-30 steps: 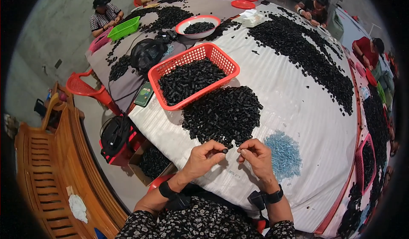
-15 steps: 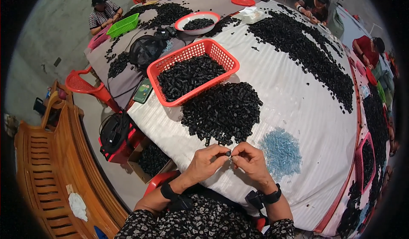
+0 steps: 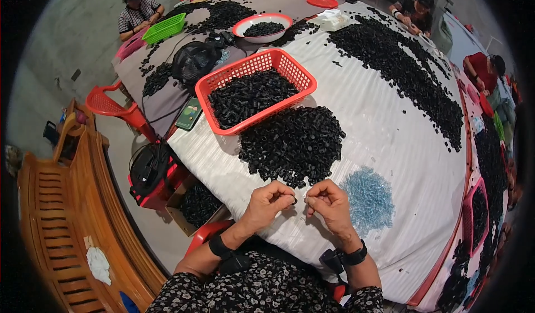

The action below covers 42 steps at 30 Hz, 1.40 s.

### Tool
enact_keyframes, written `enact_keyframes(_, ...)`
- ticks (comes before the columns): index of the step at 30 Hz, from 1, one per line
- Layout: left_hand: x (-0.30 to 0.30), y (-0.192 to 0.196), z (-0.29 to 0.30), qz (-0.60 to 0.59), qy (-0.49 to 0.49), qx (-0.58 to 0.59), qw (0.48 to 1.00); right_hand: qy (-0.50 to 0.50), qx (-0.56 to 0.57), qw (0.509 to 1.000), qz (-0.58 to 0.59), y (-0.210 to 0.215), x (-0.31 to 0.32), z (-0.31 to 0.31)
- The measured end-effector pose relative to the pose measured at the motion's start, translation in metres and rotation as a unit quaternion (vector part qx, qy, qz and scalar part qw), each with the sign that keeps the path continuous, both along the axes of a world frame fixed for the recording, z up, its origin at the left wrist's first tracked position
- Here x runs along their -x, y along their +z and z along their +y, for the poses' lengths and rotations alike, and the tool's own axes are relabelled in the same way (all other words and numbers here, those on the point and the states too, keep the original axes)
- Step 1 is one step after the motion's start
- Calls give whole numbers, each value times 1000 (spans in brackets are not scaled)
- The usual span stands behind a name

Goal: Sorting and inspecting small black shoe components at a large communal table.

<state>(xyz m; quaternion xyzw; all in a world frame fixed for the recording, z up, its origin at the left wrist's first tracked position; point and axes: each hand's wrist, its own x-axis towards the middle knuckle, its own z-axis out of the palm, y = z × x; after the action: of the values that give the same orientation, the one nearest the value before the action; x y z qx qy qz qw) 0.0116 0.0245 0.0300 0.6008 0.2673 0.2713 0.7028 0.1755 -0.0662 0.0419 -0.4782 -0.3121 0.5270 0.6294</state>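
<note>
Head view: two hands just apart over the tabletop's (image 3: 415, 201) near edge!
Left hand (image 3: 266, 205) pinches a black piece (image 3: 294, 200), thumb against forefinger; right hand (image 3: 331, 206) has thumb and forefinger pressed together, anything between them too small to tell. Black heap (image 3: 295, 146) just beyond, basket (image 3: 266, 112) behind; blue heap (image 3: 368, 197) beside the right hand.

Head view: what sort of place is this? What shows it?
Probably a hand-assembly workshop: heaped small black tubular parts, a red rectangular plastic basket, and people working near a white-covered table.
</note>
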Motion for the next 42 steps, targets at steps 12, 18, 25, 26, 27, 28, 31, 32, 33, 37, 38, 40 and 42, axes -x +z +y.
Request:
enact_keyframes(12,0,-5,-4,-84,-36,170,981,49,12,999,4,-1,0,0)
enact_keyframes(18,5,-5,-3,-50,-48,100,993,92,29,993,-61,-1,-1,-2)
enact_keyframes(25,12,-7,-1,-14,-73,36,997,78,-72,946,-305,3,5,-1)
enact_keyframes(26,12,-8,0,-18,-84,53,995,105,-8,975,-196,3,4,0)
enact_keyframes(27,12,-9,0,-23,-96,70,993,129,58,986,-84,2,3,0)
enact_keyframes(28,12,-9,-1,-22,-96,73,992,129,60,986,-83,0,0,0)
enact_keyframes(31,10,-11,-6,-34,-111,92,989,231,79,969,-16,-7,-12,0)
enact_keyframes(32,10,-13,-7,-47,-126,84,987,231,82,969,-15,-6,-14,0)
enact_keyframes(33,9,-13,-8,-61,-141,75,985,263,96,960,-14,-4,-16,1)
enact_keyframes(37,9,-9,-6,-48,-147,73,985,275,89,957,31,-3,-14,-1)
enact_keyframes(38,9,-8,-6,-55,-132,91,986,274,90,957,31,-2,-13,-1)
enact_keyframes(40,8,-7,-7,-62,-116,108,985,255,83,963,39,0,-13,0)
enact_keyframes(42,8,-7,-8,-74,-105,137,982,249,80,965,35,2,-12,-1)
